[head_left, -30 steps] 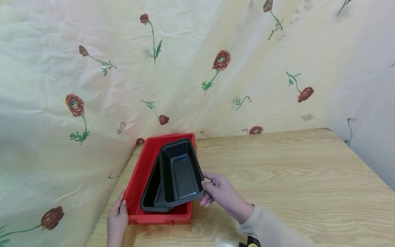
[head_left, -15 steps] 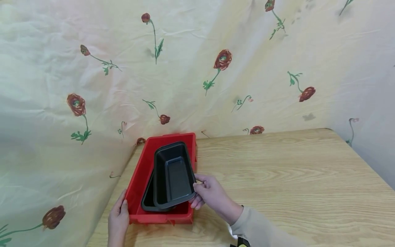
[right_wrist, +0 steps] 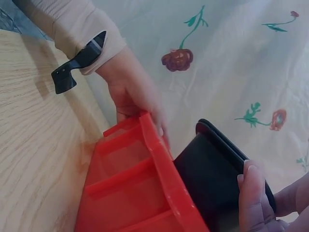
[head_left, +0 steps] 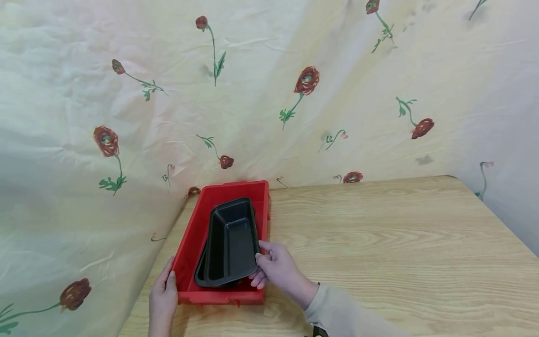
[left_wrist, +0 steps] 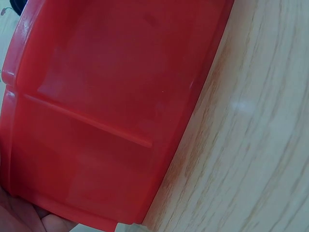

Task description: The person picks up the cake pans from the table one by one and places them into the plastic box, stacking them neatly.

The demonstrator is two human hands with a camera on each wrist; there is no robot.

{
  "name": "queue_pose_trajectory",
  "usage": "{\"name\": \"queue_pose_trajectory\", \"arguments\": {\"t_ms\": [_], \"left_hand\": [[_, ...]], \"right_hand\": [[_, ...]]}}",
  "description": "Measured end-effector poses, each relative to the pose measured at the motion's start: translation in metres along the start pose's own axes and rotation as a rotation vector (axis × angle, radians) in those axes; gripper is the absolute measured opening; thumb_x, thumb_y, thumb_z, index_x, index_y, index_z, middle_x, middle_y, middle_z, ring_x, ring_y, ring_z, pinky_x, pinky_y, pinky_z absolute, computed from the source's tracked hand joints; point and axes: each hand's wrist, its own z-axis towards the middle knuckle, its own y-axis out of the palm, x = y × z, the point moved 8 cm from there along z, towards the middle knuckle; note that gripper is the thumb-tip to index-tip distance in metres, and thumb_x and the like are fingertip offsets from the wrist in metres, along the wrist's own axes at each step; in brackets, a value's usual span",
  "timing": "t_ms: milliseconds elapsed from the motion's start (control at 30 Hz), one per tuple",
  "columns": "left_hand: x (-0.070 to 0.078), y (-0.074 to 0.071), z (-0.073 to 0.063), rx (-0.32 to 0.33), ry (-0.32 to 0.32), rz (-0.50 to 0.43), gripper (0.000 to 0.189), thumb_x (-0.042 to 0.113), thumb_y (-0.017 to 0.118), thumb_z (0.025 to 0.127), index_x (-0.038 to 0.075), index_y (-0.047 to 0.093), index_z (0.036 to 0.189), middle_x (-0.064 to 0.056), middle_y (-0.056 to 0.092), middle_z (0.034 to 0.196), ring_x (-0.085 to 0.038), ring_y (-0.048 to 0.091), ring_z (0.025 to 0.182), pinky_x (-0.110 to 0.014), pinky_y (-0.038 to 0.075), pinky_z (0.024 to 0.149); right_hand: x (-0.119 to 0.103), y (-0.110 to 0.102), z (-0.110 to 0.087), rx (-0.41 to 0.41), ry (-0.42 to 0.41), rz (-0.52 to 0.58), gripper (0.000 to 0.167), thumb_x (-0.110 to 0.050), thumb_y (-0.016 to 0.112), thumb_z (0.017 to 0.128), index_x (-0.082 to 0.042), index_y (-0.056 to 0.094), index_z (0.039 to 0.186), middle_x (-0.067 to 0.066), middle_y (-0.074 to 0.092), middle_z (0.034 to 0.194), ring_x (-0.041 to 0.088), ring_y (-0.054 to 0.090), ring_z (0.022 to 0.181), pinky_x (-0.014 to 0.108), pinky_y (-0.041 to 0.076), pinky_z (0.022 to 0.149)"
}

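A black loaf pan (head_left: pixel 239 250) is tilted inside the red plastic bin (head_left: pixel 221 296). Thumb and fingers of my right hand (head_left: pixel 280 271) pinch its near right rim. Beneath it lies a second black pan (head_left: pixel 200 272), mostly covered, with a strip of its left rim showing. My left hand (head_left: pixel 163 297) grips the bin's left wall by the near corner. From the left wrist, only part of that hand (left_wrist: pixel 21 215) shows at the bin's edge. In the right wrist view, my right hand (right_wrist: pixel 256 198) holds the pan's rim above the bin wall.
The bin stands at the left end of a wood-grain table (head_left: pixel 379 243). Behind and to the left hangs a pale cloth (head_left: pixel 252 93) printed with red flowers. A black strap (right_wrist: pixel 79 63) is round the left wrist.
My right hand has carried the upper loaf pan left and lower, over the second pan, which is now more covered. My left hand keeps its grip on the bin.
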Motion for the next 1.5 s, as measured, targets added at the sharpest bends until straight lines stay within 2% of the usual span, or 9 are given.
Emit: {"name": "queue_pose_trajectory", "arguments": {"t_ms": [333, 567, 667, 933, 1200, 1500], "left_hand": [[-0.002, 0.001, 0.001, 0.004, -0.01, -0.004, 0.05, 0.01, 0.033, 0.113, 0.008, 0.03, 0.163, -0.025, 0.029, 0.164, -0.048, 0.03, 0.148, -0.062, 0.035, 0.114], [-0.003, 0.002, 0.001, -0.002, -0.023, -0.021, 0.051, 0.011, 0.033, 0.113, 0.01, 0.028, 0.164, -0.024, 0.028, 0.165, -0.047, 0.03, 0.148, -0.062, 0.036, 0.113], [-0.003, 0.003, 0.001, -0.009, -0.028, -0.024, 0.051, 0.012, 0.033, 0.113, 0.01, 0.027, 0.164, -0.024, 0.028, 0.166, -0.047, 0.031, 0.148, -0.061, 0.037, 0.112], [-0.001, 0.0, -0.001, -0.008, 0.014, -0.015, 0.051, 0.009, 0.035, 0.112, 0.007, 0.03, 0.163, -0.026, 0.029, 0.164, -0.048, 0.031, 0.147, -0.062, 0.035, 0.114], [-0.003, 0.002, 0.001, -0.007, -0.004, -0.011, 0.051, 0.012, 0.034, 0.113, 0.01, 0.029, 0.164, -0.024, 0.028, 0.165, -0.048, 0.032, 0.147, -0.062, 0.037, 0.113], [-0.003, 0.001, 0.002, -0.019, 0.0, 0.0, 0.051, 0.012, 0.034, 0.113, 0.01, 0.029, 0.164, -0.025, 0.028, 0.165, -0.049, 0.032, 0.146, -0.063, 0.037, 0.112]], "right_hand": [[0.008, 0.006, 0.011, 0.046, 0.012, -0.01, 0.049, -0.001, 0.048, 0.107, 0.012, 0.037, 0.153, 0.024, 0.07, 0.081, 0.013, 0.065, 0.053, 0.03, 0.062, 0.057], [0.011, 0.011, 0.017, 0.081, 0.003, -0.001, 0.047, -0.001, 0.049, 0.107, 0.011, 0.041, 0.151, 0.024, 0.07, 0.081, 0.014, 0.066, 0.054, 0.03, 0.062, 0.058], [0.013, 0.012, 0.019, 0.091, 0.003, 0.0, 0.047, 0.0, 0.049, 0.107, 0.012, 0.04, 0.151, 0.025, 0.07, 0.081, 0.014, 0.066, 0.054, 0.03, 0.062, 0.057], [0.014, 0.014, 0.023, 0.109, 0.009, -0.008, 0.051, -0.001, 0.051, 0.106, 0.013, 0.036, 0.153, 0.026, 0.072, 0.084, 0.017, 0.069, 0.056, 0.031, 0.062, 0.059], [0.019, 0.015, 0.024, 0.117, 0.051, -0.003, 0.05, -0.001, 0.051, 0.106, 0.014, 0.036, 0.152, 0.028, 0.072, 0.086, 0.018, 0.069, 0.057, 0.031, 0.062, 0.059], [0.021, 0.016, 0.024, 0.071, 0.093, -0.056, 0.055, -0.003, 0.052, 0.107, 0.016, 0.029, 0.154, 0.026, 0.073, 0.086, 0.021, 0.07, 0.056, 0.031, 0.061, 0.055]]}}
